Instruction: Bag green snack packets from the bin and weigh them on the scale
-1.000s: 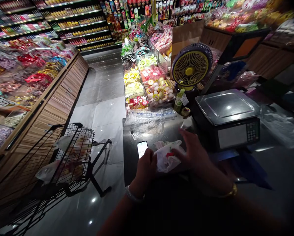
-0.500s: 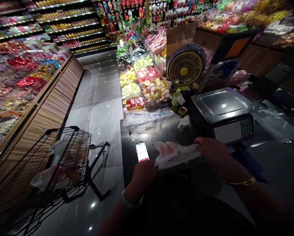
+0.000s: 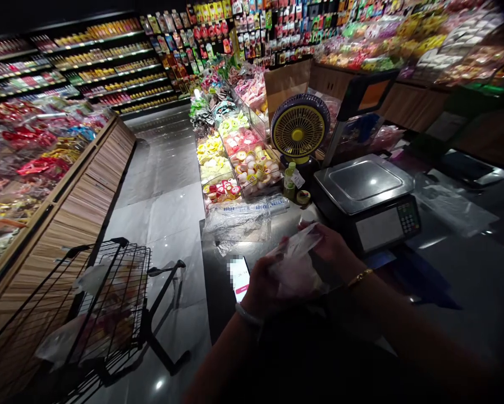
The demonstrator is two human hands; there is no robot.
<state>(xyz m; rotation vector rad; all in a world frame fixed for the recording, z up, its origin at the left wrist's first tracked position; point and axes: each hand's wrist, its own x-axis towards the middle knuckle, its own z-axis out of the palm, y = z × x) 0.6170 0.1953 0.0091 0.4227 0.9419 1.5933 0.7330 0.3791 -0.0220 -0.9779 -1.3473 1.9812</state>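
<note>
"One bag (image 3: pixel 297 270), and who held it?"

"The left hand (image 3: pixel 264 286) gripped its side and the right hand (image 3: pixel 331 246) pinched near its top, just left of the scale (image 3: pixel 363 182). It wasn't on the scale."

"Was it filled and tied?"

"It looked filled. I couldn't tell if it was tied. A phone (image 3: pixel 241 285) lay farther left of the scale, and a cart (image 3: pixel 119 242) with white bags (image 3: pixel 92 276) stood farther left still."

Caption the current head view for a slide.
Left hand and right hand hold a plastic bag near a scale.
</note>
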